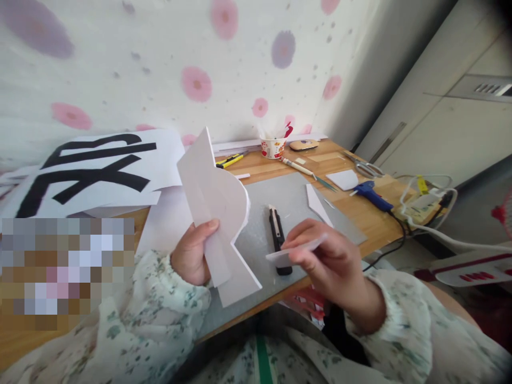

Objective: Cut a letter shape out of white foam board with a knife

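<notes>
My left hand (194, 250) grips a white foam board piece (218, 213) with a rounded bulge on its right edge, held up over the grey cutting mat (260, 197). Between the thumb and fingers of my right hand (326, 261) is a small thin white strip (294, 253). A black utility knife (276, 229) lies on the mat, just behind my right hand, which partly covers it. Beyond that hand rests a white curved offcut (318, 207).
Sheets with bold black characters (108, 170) lie at the left. Along the back are a yellow cutter (232, 160), a paper cup (273, 148) and a pen (296, 166). At the right are scissors (367, 167), a blue glue gun (373, 196) and a power strip with cables (430, 202).
</notes>
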The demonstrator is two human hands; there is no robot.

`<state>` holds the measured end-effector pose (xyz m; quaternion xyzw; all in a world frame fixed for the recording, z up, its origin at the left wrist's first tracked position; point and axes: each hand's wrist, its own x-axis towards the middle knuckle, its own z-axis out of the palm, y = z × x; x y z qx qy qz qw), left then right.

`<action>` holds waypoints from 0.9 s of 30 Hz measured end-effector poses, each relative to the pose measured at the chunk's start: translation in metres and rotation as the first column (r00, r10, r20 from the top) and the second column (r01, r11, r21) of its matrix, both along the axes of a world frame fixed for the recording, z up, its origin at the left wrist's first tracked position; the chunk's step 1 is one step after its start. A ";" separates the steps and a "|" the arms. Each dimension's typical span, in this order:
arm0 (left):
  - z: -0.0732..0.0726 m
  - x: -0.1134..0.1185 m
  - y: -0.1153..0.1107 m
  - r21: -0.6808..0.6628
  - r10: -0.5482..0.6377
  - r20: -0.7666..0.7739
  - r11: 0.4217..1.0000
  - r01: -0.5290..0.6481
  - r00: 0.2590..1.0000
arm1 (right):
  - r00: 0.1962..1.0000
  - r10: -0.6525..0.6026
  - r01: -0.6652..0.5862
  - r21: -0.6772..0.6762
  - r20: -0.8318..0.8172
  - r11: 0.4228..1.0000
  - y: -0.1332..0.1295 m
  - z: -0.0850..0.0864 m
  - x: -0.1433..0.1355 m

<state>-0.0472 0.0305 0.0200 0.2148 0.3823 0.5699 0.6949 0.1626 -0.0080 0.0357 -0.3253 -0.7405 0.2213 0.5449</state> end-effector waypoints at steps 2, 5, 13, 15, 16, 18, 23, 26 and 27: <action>0.001 -0.003 0.004 -0.025 0.005 0.020 1.000 -0.005 1.000 | 1.000 -0.013 0.013 -0.115 0.005 0.993 0.011 0.001 0.013; 0.001 -0.002 0.003 -0.060 -0.031 0.065 0.998 0.035 0.997 | 0.960 -0.217 0.258 -0.263 0.175 0.929 0.042 -0.001 0.039; 0.000 0.007 0.000 -0.113 0.046 0.108 0.993 -0.034 0.993 | 0.645 -0.487 0.550 0.085 0.588 0.831 0.074 -0.030 0.037; -0.002 0.007 0.001 -0.124 0.074 0.102 0.990 -0.061 0.992 | 0.574 -0.305 0.479 -0.010 0.760 0.878 0.059 -0.035 0.016; -0.002 0.006 0.001 -0.136 0.081 0.103 0.989 -0.067 0.991 | 0.539 -0.250 0.469 -0.040 0.804 0.883 0.054 -0.037 0.007; -0.002 0.006 0.001 -0.160 0.089 0.112 0.985 -0.071 0.990 | 0.506 -0.162 0.474 -0.116 0.847 0.873 0.047 -0.039 -0.005; 0.004 0.008 0.000 -0.207 0.132 0.123 0.973 -0.104 0.984 | 0.615 -0.080 0.513 -0.321 0.784 0.796 0.056 -0.034 0.000; 0.008 0.010 -0.002 -0.245 0.141 0.113 0.963 -0.110 0.984 | 0.797 -0.084 0.441 -0.481 0.599 0.757 0.059 -0.027 0.010; 0.008 0.010 -0.002 -0.255 0.135 0.111 0.961 -0.103 0.985 | 0.848 -0.122 0.407 -0.488 0.515 0.772 0.058 -0.026 0.011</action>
